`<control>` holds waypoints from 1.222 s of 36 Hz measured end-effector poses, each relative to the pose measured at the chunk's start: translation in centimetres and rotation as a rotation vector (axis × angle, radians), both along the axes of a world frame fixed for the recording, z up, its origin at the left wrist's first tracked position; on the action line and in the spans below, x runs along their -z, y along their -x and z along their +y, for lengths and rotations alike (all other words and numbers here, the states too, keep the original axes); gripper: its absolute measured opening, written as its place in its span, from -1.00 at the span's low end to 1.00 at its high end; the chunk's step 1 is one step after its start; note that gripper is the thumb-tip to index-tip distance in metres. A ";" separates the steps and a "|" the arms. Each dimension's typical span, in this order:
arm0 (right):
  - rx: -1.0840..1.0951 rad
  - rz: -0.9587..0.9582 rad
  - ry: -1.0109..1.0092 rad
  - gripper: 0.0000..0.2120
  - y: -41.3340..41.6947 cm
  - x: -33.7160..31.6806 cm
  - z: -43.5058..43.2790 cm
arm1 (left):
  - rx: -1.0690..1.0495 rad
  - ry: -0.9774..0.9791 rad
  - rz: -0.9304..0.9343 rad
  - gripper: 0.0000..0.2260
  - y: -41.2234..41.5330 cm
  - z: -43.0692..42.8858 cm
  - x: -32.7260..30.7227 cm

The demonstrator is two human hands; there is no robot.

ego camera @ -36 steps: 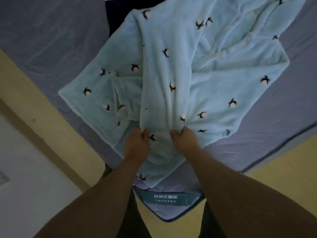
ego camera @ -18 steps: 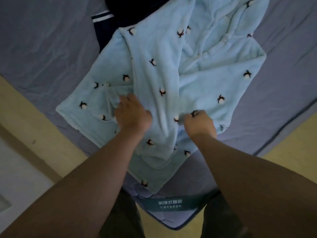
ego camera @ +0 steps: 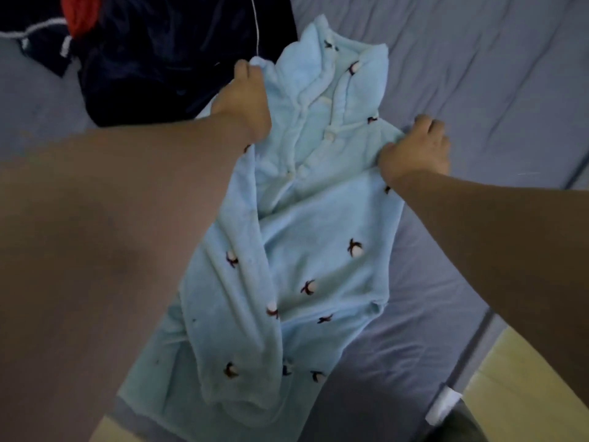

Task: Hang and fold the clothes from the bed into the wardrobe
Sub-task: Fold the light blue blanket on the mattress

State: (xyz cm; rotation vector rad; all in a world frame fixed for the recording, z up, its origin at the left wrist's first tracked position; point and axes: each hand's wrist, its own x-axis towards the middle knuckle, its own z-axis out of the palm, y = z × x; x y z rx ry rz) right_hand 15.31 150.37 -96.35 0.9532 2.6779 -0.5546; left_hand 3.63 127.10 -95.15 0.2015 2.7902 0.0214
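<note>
Light blue fleece garment (ego camera: pixel 296 237) with small dark-and-white motifs lies lengthwise on the grey-blue bed sheet (ego camera: pixel 478 74), button placket up, collar at the far end. Left hand (ego camera: pixel 245 100) is closed on the garment's far-left shoulder edge, fabric bunched in the fingers. Right hand (ego camera: pixel 417 148) is pinching the garment's right shoulder edge, fingers curled. Just left of the garment's collar: dark navy clothing (ego camera: pixel 178 59) with a red item (ego camera: pixel 81 11) beyond it.
</note>
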 end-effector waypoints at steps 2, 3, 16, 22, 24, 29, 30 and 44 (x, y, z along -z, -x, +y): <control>-0.066 -0.051 0.031 -0.41 1.5 0.9 0.8 | 0.024 0.028 -0.032 -0.38 1.9 1.4 0.5; -0.107 -0.083 0.028 -0.41 2.2 1.3 1.0 | 0.044 0.041 -0.051 -0.38 2.7 2.1 0.9; -0.244 -0.036 0.223 -0.67 4.5 3.0 2.5 | 0.188 0.288 -0.092 -0.63 6.2 2.7 0.6; -0.055 0.160 0.326 -0.72 2.5 -1.2 0.0 | 0.143 -0.019 -0.065 -0.65 4.1 -0.1 -2.7; -0.030 0.252 0.394 -0.84 0.5 -2.8 -1.5 | 0.100 -0.157 -0.011 -0.68 2.2 -1.7 -3.6; -0.086 0.286 0.475 -0.90 -6.6 -6.5 -6.2 | -0.018 -0.433 0.036 -0.70 -5.2 -7.0 -5.9; -0.125 0.256 0.484 -0.88 -8.1 -6.9 -7.3 | -0.061 -0.491 0.007 -0.76 -6.9 -8.0 -6.6; -1.025 -0.005 0.443 -0.66 -27.3 -6.3 -22.5 | -1.115 -0.854 -0.188 -0.65 -26.3 -23.8 -7.7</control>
